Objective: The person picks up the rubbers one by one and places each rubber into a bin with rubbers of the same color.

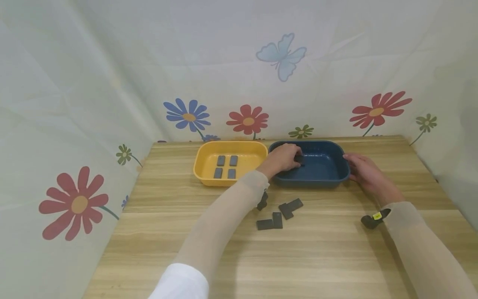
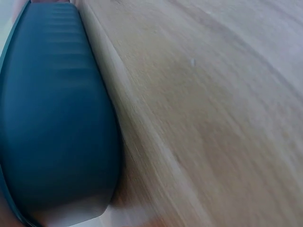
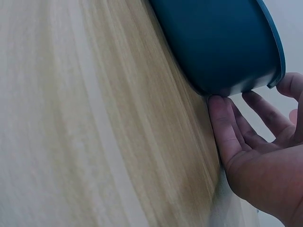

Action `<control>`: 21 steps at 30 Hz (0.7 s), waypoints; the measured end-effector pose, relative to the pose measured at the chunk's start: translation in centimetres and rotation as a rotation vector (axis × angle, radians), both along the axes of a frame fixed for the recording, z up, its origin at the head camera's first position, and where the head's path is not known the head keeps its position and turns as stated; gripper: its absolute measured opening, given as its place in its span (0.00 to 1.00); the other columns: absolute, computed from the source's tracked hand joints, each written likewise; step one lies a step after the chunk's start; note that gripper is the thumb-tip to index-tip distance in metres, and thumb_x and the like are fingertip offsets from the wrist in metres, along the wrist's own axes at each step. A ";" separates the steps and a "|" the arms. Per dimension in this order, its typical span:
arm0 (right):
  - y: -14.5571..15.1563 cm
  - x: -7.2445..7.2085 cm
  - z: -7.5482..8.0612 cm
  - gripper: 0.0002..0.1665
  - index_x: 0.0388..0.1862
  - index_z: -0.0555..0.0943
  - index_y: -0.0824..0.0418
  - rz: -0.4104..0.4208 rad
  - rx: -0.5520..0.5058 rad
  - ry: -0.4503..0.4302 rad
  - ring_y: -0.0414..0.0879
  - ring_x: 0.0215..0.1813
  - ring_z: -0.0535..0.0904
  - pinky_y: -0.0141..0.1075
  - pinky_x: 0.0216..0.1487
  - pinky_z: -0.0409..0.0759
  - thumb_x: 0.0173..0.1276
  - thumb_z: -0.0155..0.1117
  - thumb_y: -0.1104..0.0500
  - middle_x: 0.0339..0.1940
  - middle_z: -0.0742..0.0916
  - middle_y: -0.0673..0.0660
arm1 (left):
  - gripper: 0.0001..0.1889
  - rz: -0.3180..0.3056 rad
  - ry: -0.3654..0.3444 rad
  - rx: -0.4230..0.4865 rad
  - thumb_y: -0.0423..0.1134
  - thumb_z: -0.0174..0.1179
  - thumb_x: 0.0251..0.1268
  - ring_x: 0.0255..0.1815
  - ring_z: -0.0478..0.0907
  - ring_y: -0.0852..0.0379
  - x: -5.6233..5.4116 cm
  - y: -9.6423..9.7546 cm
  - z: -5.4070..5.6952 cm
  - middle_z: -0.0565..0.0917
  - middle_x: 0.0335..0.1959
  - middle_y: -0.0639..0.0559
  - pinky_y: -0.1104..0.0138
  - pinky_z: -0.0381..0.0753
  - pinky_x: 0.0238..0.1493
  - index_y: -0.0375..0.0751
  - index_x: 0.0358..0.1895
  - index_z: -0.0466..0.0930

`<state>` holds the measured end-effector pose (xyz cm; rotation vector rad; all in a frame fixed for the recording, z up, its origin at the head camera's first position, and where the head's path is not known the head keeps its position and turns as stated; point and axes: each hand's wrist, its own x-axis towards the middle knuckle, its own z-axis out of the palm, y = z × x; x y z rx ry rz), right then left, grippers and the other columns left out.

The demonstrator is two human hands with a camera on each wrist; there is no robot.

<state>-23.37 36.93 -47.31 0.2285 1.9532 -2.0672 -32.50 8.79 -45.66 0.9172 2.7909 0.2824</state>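
While the left forearm crosses the near corner of the yellow tray (image 1: 248,158) — four dark tiles (image 1: 233,160) inside — the head view shows the left hand (image 1: 283,158) pinching a dark tile (image 1: 298,158) inside the navy tray (image 1: 321,166). Four loose tiles (image 1: 277,220) lie nearer on the wood-grain table (image 1: 298,257). The left wrist view shows the navy tray's outer wall; its hand's grip cannot be told there. In the right wrist view, the right hand (image 3: 267,142) touches that tray's end — fingers extended.

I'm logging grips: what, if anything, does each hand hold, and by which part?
Left hand: apparently a dark rectangular block, its gripped part mostly hidden. Right hand: the navy oblong plastic tub, by its right end, at rim and base.
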 end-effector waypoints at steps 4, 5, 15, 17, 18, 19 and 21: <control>-0.2 0.0 0.0 0.20 0.67 0.71 0.57 0.003 0.009 -0.004 0.33 0.53 0.79 0.30 0.49 0.86 0.86 0.54 0.48 0.51 0.82 0.41 | 0.25 0.007 -0.005 0.028 0.51 0.72 0.71 0.63 0.78 0.61 -0.1 -0.2 -0.2 0.84 0.63 0.57 0.66 0.76 0.68 0.50 0.67 0.82; -0.3 0.0 0.0 0.21 0.67 0.70 0.58 0.003 0.015 -0.004 0.33 0.53 0.79 0.30 0.49 0.86 0.86 0.54 0.47 0.52 0.82 0.41 | 0.25 0.010 -0.003 0.037 0.51 0.72 0.71 0.63 0.79 0.61 -0.1 -0.3 -0.2 0.84 0.63 0.57 0.66 0.76 0.68 0.50 0.67 0.82; -0.2 -0.2 -0.2 0.11 0.57 0.77 0.51 0.002 -0.016 0.010 0.33 0.52 0.80 0.31 0.48 0.86 0.86 0.56 0.48 0.50 0.84 0.40 | 0.25 0.008 -0.020 0.192 0.51 0.71 0.71 0.62 0.80 0.60 -0.7 -0.8 0.2 0.85 0.61 0.55 0.69 0.77 0.66 0.47 0.66 0.83; 0.0 -0.1 -0.2 0.10 0.56 0.78 0.50 0.001 -0.022 0.011 0.32 0.52 0.80 0.31 0.47 0.85 0.86 0.55 0.49 0.49 0.85 0.38 | 0.23 -0.005 -0.038 0.265 0.50 0.71 0.72 0.61 0.81 0.60 -0.7 -0.8 0.5 0.86 0.60 0.54 0.70 0.77 0.66 0.46 0.65 0.83; 0.1 -0.1 -0.2 0.10 0.57 0.78 0.50 -0.001 -0.024 0.008 0.32 0.52 0.80 0.30 0.47 0.85 0.86 0.55 0.49 0.48 0.85 0.38 | 0.23 -0.005 -0.045 0.293 0.49 0.71 0.72 0.61 0.81 0.60 -0.7 -0.8 0.7 0.86 0.60 0.55 0.70 0.77 0.66 0.46 0.65 0.83; 0.1 0.0 -0.2 0.11 0.58 0.77 0.50 0.000 -0.018 0.005 0.32 0.52 0.80 0.30 0.47 0.85 0.86 0.55 0.48 0.48 0.85 0.38 | 0.22 -0.005 -0.046 0.312 0.49 0.71 0.72 0.60 0.81 0.60 -0.6 -0.9 1.0 0.86 0.59 0.55 0.71 0.77 0.65 0.46 0.64 0.83; 0.1 0.0 -0.1 0.15 0.60 0.76 0.52 0.005 0.002 0.000 0.32 0.53 0.79 0.30 0.48 0.85 0.86 0.55 0.47 0.50 0.84 0.37 | 0.21 -0.011 -0.042 0.324 0.49 0.70 0.73 0.59 0.81 0.60 -0.6 -1.1 1.5 0.86 0.58 0.55 0.71 0.77 0.65 0.46 0.63 0.84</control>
